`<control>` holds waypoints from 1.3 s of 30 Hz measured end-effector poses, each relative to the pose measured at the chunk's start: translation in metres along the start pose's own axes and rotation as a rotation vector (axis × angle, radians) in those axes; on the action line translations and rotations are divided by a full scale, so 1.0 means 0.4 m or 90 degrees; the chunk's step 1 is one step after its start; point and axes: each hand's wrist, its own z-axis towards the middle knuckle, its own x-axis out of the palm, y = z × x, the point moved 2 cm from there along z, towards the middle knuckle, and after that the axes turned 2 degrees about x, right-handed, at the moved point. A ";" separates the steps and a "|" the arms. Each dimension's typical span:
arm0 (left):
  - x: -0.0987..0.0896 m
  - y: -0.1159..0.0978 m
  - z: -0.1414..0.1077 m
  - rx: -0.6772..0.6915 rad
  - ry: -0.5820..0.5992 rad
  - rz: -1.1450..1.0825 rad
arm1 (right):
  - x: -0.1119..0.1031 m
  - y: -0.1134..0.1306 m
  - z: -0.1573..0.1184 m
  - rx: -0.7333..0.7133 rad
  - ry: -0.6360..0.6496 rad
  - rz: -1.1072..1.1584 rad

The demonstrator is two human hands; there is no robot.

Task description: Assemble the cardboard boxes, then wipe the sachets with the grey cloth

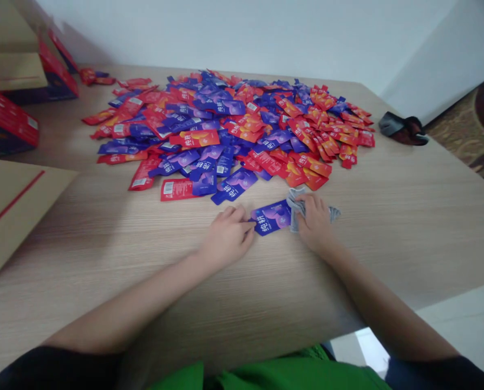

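A purple sachet (272, 216) with white lettering lies on the table in front of me. Its narrow left end is pinched between the fingers of my left hand (229, 235). My right hand (315, 222) is closed on a bunched grey cloth (295, 208), which overlaps the sachet's right end. Just beyond both hands spreads a large heap of red and purple sachets (221, 130), many lying over one another.
Red and purple boxes (8, 122) stand at the left, and a cardboard flap (18, 206) reaches over the wooden table (164, 292). A dark, crumpled object (404, 129) lies near the right edge. A white wall (234, 35) rises behind the heap.
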 end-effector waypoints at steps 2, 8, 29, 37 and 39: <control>-0.008 0.012 0.024 -0.049 0.005 0.005 | -0.002 0.003 0.003 -0.007 -0.035 0.084; 0.027 0.018 0.082 -0.123 -0.007 -0.004 | -0.001 -0.003 0.003 0.028 -0.057 0.218; 0.040 -0.111 -0.101 0.115 -0.031 0.237 | -0.025 -0.022 -0.004 0.129 -0.072 0.254; 0.118 -0.168 -0.141 0.069 -0.058 0.261 | -0.034 0.059 -0.004 0.043 -0.082 0.249; 0.117 -0.167 -0.137 0.057 -0.071 0.257 | -0.027 0.127 -0.009 -0.046 -0.055 0.201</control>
